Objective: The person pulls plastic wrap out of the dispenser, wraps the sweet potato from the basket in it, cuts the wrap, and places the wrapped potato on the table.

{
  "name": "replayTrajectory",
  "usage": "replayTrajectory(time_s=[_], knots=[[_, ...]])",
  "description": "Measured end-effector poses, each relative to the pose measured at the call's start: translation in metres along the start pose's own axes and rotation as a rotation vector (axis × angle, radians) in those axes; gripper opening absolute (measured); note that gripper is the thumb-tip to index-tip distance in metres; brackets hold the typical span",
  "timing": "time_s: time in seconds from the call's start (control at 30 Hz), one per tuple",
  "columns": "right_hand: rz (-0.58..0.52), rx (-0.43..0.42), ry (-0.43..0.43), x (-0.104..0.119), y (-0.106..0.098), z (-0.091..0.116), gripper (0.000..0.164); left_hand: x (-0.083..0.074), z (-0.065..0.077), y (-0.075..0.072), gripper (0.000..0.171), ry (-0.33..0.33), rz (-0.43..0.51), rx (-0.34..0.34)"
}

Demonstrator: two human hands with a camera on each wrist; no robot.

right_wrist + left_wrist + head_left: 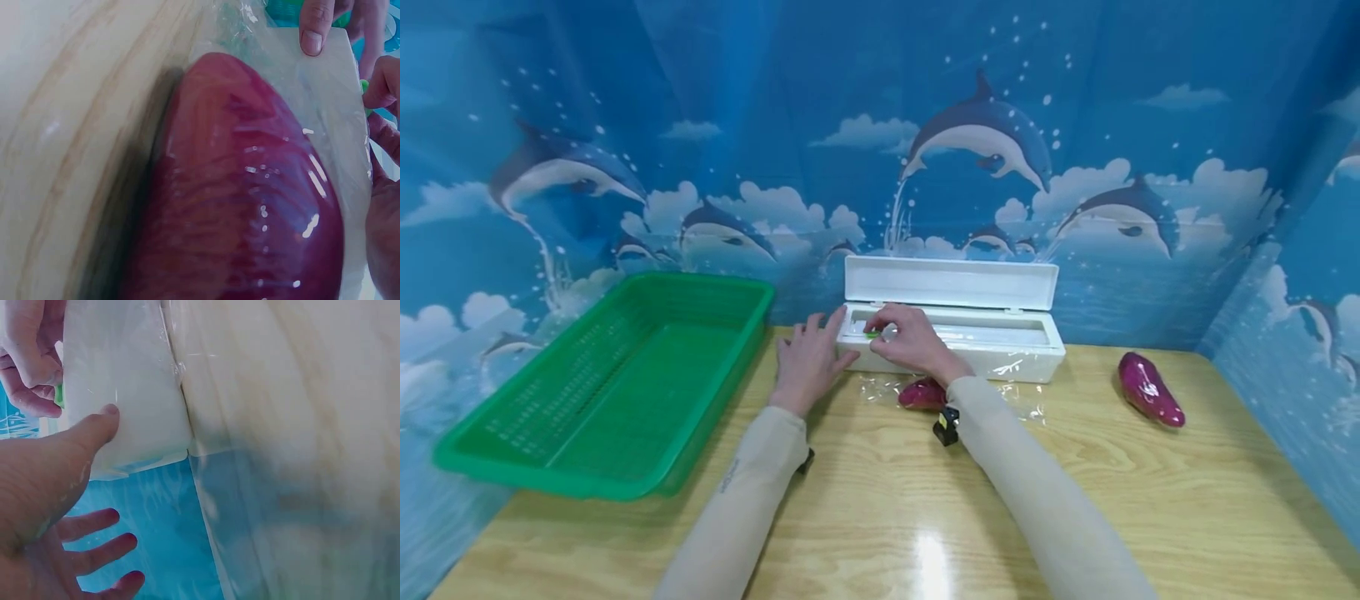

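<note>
A white cling film box (1037,360) stands at the back of the table with its lid (951,283) raised. At its left end my right hand (912,340) pinches a small green slider (872,335) between thumb and fingers. My left hand (805,360) rests at the box's left corner, fingers spread, its thumb (94,431) on the front face. Clear film (880,388) hangs from the box onto the table. A purple-red sweet potato (237,187) lies on it under my right wrist, glossy film over its skin.
A second purple-red sweet potato (1150,390), also shiny, lies to the right. On the left stands a green plastic basket (557,482) with slotted sides. Behind the wooden table (865,508) hangs a blue dolphin-print sheet (820,75), which also covers the right side.
</note>
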State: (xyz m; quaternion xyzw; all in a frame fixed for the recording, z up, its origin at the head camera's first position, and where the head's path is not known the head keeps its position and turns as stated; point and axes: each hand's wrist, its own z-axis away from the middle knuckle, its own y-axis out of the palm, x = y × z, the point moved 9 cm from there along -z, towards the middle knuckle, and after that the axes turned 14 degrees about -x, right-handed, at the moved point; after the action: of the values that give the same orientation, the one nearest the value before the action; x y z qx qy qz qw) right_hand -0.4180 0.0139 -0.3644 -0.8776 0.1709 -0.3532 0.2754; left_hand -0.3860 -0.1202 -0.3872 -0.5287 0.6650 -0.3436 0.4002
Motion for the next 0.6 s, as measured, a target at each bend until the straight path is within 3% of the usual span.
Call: replayTrajectory(time_s=[0.27, 0.43, 0.6], knots=[[0.037, -0.020, -0.030, 0.004, 0.001, 0.000, 0.020, -0.006, 0.000, 0.004, 0.056, 0.072, 0.039, 0.049], [0.078, -0.015, -0.081, 0.008, -0.002, 0.002, 0.017, -0.008, -0.001, 0.002, 0.055, 0.085, 0.001, 0.036], [0.195, 0.045, -0.129, 0.011, -0.005, 0.002, 0.016, -0.010, -0.002, 0.000, 0.056, 0.091, -0.025, 0.031]])
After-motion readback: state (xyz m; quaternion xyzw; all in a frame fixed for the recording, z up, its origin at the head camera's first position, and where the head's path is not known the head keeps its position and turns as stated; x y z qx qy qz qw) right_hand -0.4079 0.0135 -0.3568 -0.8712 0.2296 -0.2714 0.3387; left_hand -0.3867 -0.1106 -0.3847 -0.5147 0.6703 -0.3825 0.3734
